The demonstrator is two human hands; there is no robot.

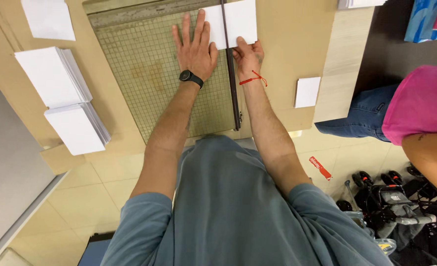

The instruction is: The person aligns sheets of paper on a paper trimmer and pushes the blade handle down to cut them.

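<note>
Nearest the camera is the person's grey-blue shirt (233, 212), from which both bare forearms reach away over the near edge of a cardboard-covered table (287, 44). On it lies a paper trimmer with a gridded green bed (144, 74) and a dark cutting arm (230, 74) running near to far along its right side. The left hand (194, 47), a black watch at the wrist, lies open and flat with fingers spread, apparently pressing a white sheet (235, 22) down on the bed so it cannot slide. The right hand (248, 56), a red thread around its wrist, is curled just right of the arm and pinches the sheet's near edge where it overhangs, seemingly to keep it square. To the left rest two stacks of white cut cards (63, 98), fanned and overlapping; a single small card (307, 92) lies to the right. Far left sits another white sheet (48, 18). At the right, another person in a pink top (420, 106) sits beside the table.
</note>
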